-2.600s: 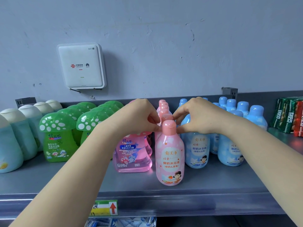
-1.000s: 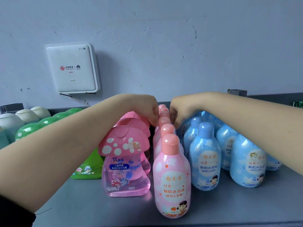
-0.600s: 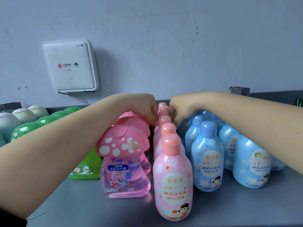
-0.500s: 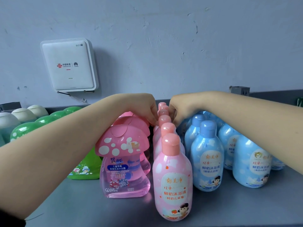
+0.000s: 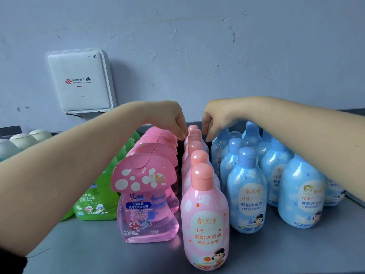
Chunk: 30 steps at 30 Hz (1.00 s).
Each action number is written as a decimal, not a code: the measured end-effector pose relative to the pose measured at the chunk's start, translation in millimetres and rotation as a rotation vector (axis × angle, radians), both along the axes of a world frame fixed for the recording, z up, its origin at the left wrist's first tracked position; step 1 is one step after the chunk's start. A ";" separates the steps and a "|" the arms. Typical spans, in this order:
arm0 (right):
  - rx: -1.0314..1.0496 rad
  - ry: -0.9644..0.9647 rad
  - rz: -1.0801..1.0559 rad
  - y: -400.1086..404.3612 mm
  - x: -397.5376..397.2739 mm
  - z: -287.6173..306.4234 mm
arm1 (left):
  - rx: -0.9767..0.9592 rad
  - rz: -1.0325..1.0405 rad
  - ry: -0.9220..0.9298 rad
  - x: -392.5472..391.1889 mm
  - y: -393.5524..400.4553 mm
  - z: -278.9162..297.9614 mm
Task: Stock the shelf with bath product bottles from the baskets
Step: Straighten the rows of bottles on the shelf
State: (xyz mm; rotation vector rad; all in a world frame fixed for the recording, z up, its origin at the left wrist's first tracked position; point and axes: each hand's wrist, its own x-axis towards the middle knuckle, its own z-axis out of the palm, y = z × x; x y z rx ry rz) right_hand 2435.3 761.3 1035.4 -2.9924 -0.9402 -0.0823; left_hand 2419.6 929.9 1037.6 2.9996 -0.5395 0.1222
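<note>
Pink milk-bath bottles (image 5: 205, 218) stand single file on the grey shelf (image 5: 276, 252). Both hands reach to the row's rear: left hand (image 5: 169, 119) and right hand (image 5: 219, 119), fingers curled downward; what they pinch, I cannot tell. One nudge could topple the row like dominoes.

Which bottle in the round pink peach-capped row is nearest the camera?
The front round pink peach-capped bottle, label fully visible; the rest queue behind it toward both hands.

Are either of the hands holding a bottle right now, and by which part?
Cannot tell. Both the left hand and the right hand reach down beside the rear caps of the pink bottle row, but their fingertips are hidden.
</note>
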 end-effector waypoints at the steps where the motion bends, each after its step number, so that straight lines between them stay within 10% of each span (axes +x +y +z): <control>1: -0.002 -0.007 -0.006 -0.4 2.8 1.9 | -0.007 0.012 -0.023 3.4 1.2 1.9; 30: -0.125 0.066 -0.058 22.7 47.8 -20.9 | 0.112 0.064 0.071 39.1 0.0 -26.7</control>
